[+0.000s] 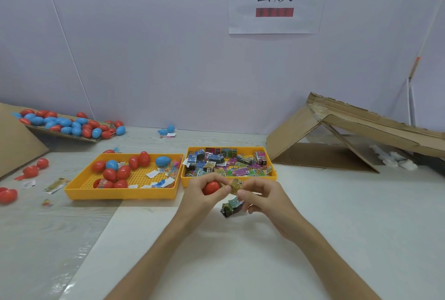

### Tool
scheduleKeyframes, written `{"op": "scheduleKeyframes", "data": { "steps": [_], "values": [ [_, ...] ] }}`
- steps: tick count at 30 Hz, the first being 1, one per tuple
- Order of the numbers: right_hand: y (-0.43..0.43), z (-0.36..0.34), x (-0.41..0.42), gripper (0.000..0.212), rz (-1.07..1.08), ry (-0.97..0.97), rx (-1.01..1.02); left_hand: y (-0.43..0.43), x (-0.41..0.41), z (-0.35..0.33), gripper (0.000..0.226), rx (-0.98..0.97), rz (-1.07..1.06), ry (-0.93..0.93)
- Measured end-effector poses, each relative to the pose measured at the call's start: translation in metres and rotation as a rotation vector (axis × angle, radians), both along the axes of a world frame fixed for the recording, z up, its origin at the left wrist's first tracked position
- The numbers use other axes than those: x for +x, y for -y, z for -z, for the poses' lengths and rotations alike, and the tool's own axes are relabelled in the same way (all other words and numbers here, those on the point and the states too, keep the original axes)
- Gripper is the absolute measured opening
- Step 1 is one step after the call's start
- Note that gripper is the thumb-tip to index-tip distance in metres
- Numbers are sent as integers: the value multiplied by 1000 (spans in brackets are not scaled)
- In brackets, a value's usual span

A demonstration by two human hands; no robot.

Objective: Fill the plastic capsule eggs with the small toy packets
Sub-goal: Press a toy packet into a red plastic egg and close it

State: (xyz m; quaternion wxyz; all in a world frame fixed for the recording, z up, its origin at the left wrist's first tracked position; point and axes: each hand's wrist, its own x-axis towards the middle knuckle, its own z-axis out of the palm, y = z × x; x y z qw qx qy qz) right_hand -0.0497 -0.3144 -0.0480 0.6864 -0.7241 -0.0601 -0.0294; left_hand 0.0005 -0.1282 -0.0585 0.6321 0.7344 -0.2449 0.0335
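Capsule egg [211,187], red and glossy, sits near the middle of the worktop [337,227], gripped by the curled fingers [204,179] of the left hand [199,196]. Whether its halves are parted I cannot tell. Touching its right side is a small toy packet [237,186], pinched between the thumb and forefinger of the right hand [262,197].

The capsule egg looks light, hard and slippery, so a grip round its widest part seems safest. The toy packet looks feather-light and crinkly, likely to spring back, and is best held by a folded edge and pressed in.

A darker packet [231,207] sits just under the right hand; held or resting, I cannot tell. Just beyond, a yellow tray [240,147] holds loose packets, and the tray to its left [120,195] holds red and blue eggs. Far left lies a heap of eggs [65,124]; far right stands a folded cardboard box [313,131].
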Motion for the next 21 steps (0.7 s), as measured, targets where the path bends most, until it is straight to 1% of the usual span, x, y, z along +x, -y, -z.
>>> {"op": "scheduleKeyframes", "data": {
  "steps": [6,9,11,14,18,21],
  "values": [
    [1,0,1,8,44,30,-25,3,-3,-2,8,24,63,5],
    [2,-1,2,9,46,20,57,2,-2,-2,8,12,77,-22],
    [2,-2,2,18,41,18,89,2,-3,-3,11,14,102,-27],
    [0,-2,-1,32,-27,45,3,2,-4,-4,19,23,154,-29],
    [0,-2,-3,24,-50,80,-31,0,-3,-3,25,9,188,-42],
    [2,-4,-3,18,-39,95,-12,0,-3,-3,16,8,204,-36]
  ]
}}
